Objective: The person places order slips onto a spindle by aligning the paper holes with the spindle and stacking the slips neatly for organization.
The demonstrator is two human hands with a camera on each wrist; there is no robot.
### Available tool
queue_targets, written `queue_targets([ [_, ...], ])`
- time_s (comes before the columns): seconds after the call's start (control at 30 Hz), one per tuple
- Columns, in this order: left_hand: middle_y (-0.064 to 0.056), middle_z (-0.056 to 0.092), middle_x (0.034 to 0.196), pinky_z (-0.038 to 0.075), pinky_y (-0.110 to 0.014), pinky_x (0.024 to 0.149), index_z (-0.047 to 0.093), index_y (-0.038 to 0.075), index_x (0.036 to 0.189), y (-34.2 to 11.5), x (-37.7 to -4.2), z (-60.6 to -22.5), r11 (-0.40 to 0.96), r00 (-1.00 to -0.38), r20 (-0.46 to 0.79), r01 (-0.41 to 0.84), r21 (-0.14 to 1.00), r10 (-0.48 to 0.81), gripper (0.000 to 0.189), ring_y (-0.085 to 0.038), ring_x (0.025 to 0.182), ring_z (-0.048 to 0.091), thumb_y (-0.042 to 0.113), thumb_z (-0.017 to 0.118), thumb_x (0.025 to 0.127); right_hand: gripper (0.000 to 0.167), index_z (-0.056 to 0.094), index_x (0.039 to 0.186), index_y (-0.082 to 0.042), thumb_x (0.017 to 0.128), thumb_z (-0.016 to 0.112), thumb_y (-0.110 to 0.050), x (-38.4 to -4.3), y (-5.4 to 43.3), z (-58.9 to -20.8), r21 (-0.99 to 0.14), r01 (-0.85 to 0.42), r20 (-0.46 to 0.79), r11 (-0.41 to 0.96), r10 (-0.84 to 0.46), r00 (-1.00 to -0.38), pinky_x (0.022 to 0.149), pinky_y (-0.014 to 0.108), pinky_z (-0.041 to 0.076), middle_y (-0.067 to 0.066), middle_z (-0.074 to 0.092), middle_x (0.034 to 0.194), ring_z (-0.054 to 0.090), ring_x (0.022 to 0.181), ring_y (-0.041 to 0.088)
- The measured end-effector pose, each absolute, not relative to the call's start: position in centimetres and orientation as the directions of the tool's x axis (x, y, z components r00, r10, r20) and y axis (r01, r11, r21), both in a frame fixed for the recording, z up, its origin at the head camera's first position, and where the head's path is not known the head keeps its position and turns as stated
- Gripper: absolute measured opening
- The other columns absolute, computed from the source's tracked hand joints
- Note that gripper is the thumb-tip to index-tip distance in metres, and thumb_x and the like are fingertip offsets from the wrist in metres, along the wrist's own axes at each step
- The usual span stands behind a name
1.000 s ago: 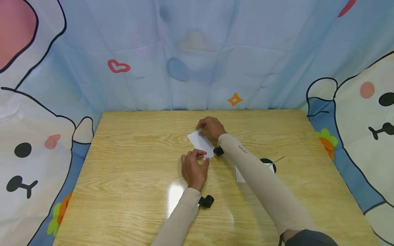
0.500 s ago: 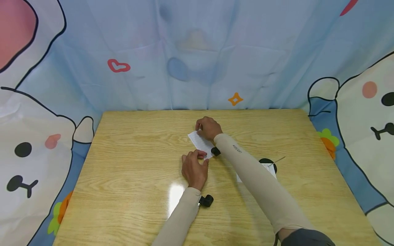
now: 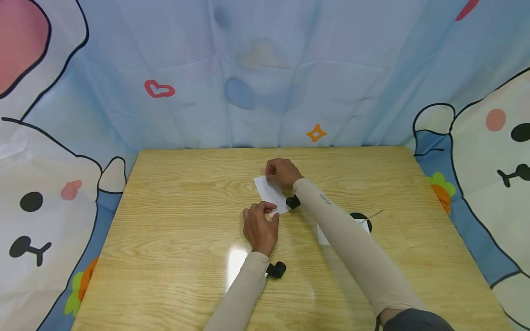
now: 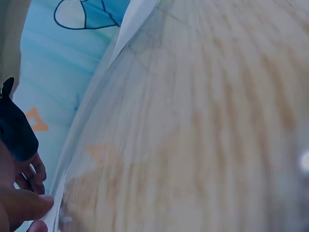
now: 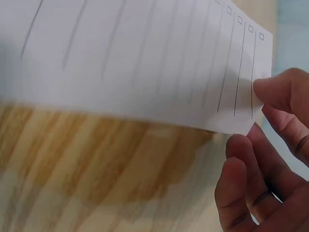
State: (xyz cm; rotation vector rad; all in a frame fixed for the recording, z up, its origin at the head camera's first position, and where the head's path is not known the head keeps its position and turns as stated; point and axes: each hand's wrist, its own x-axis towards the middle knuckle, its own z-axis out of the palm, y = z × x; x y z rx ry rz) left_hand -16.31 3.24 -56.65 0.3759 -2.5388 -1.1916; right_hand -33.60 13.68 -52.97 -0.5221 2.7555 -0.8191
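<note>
A small white sheet of lined paper (image 3: 271,193) with a column of little checkboxes lies aslant near the middle of the table. At its far end my right hand (image 3: 283,172) pinches the edge. In the right wrist view the thumb is on top of the paper (image 5: 145,63) and the other fingers curl by its end. My left hand (image 3: 261,227) pinches the near end between thumb and fingers. Only its fingertips (image 4: 29,208) show at the lower left of the left wrist view, against the paper's thin white edge (image 4: 55,208).
Under my right forearm, more white paper (image 3: 323,235) lies on the wooden table (image 3: 178,220), partly hidden. A black round object (image 3: 358,216) and a thin stick-like piece (image 3: 374,214) are beside it. A blue patterned curtain (image 3: 198,92) hangs behind the table.
Both hands stay at the two ends of the paper. The paper and right hand shift only slightly; the right forearm sways a little left and back.
</note>
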Motion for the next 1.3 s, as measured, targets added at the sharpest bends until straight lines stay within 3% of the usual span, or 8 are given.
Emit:
queue_targets([
  [0.2,0.002,0.072,0.102,0.047,-0.034,0.063,0.080,0.030,0.095,3.2,-16.4,-56.6,0.608,-0.909,0.160,-0.120,0.785,-0.385,0.019,-0.022,0.094,0.059,0.025,0.093,0.082,0.008,0.073,0.098,-0.013,0.102,0.066,-0.015,-33.9,14.8,-52.8,-0.655,-0.172,-0.181,0.736,-0.374,-0.909,0.078,0.034,0.051,0.004,0.072,0.097,0.064,0.086,0.020],
  [0.5,-0.005,0.065,0.112,0.054,-0.046,0.078,0.080,0.025,0.099,2.7,-16.7,-56.4,0.524,-0.890,0.126,-0.139,0.840,-0.439,0.019,-0.028,0.106,0.065,0.025,0.091,0.084,0.015,0.072,0.110,-0.007,0.106,0.062,-0.018,-32.7,16.1,-50.6,-0.781,0.042,-0.288,0.623,-0.300,-0.910,0.083,0.037,0.049,0.013,0.069,0.121,0.062,0.102,0.024],
  [0.6,-0.007,0.063,0.112,0.053,-0.045,0.078,0.078,0.023,0.102,2.5,-16.8,-56.3,0.494,-0.879,0.134,-0.126,0.860,-0.458,0.021,-0.029,0.102,0.065,0.025,0.089,0.085,0.016,0.071,0.112,-0.009,0.107,0.063,-0.021,-32.7,16.6,-50.6,-0.798,0.101,-0.319,0.593,-0.275,-0.907,0.080,0.037,0.048,0.009,0.069,0.118,0.058,0.087,0.017],
  [0.73,-0.008,0.060,0.114,0.048,-0.039,0.068,0.076,0.022,0.104,2.3,-16.8,-56.2,0.460,-0.866,0.137,-0.116,0.880,-0.481,0.022,-0.024,0.086,0.061,0.027,0.088,0.086,0.018,0.070,0.116,-0.008,0.108,0.061,-0.021,-32.6,17.2,-50.6,-0.833,0.158,-0.342,0.530,-0.270,-0.900,0.069,0.039,0.044,0.006,0.068,0.106,0.044,0.064,0.014],
  [0.9,-0.009,0.057,0.117,0.043,-0.033,0.064,0.074,0.022,0.103,2.0,-16.9,-56.2,0.411,-0.851,0.126,-0.112,0.905,-0.511,0.019,-0.016,0.078,0.055,0.028,0.085,0.089,0.018,0.070,0.117,-0.006,0.109,0.062,-0.020,-32.4,17.8,-50.9,-0.879,0.194,-0.326,0.435,-0.253,-0.911,0.070,0.042,0.044,0.004,0.065,0.100,0.047,0.070,0.022],
  [1.03,-0.007,0.064,0.109,0.044,-0.033,0.066,0.075,0.021,0.101,1.9,-17.0,-56.1,0.375,-0.853,0.122,-0.091,0.922,-0.508,0.014,-0.014,0.074,0.056,0.027,0.083,0.091,0.018,0.068,0.116,-0.007,0.107,0.064,-0.021,-32.0,18.0,-51.2,-0.897,0.231,-0.332,0.377,-0.227,-0.916,0.077,0.043,0.046,0.004,0.063,0.102,0.051,0.080,0.025],
  [1.2,-0.005,0.070,0.081,0.044,-0.029,0.061,0.079,0.019,0.098,1.5,-17.0,-55.6,0.281,-0.845,0.133,-0.021,0.959,-0.518,0.007,-0.008,0.062,0.056,0.017,0.081,0.092,0.019,0.068,0.114,-0.006,0.107,0.063,-0.023,-31.1,17.9,-51.0,-0.910,0.250,-0.328,0.331,-0.206,-0.922,0.085,0.043,0.050,0.005,0.063,0.106,0.058,0.091,0.025],
  [1.3,-0.005,0.069,0.072,0.043,-0.025,0.056,0.081,0.016,0.098,1.2,-17.0,-55.1,0.221,-0.842,0.138,0.023,0.975,-0.521,0.009,-0.005,0.057,0.055,0.010,0.080,0.092,0.018,0.068,0.112,-0.006,0.106,0.064,-0.023,-30.7,18.0,-51.0,-0.917,0.235,-0.311,0.321,-0.208,-0.927,0.084,0.044,0.051,0.005,0.062,0.103,0.057,0.090,0.025],
])
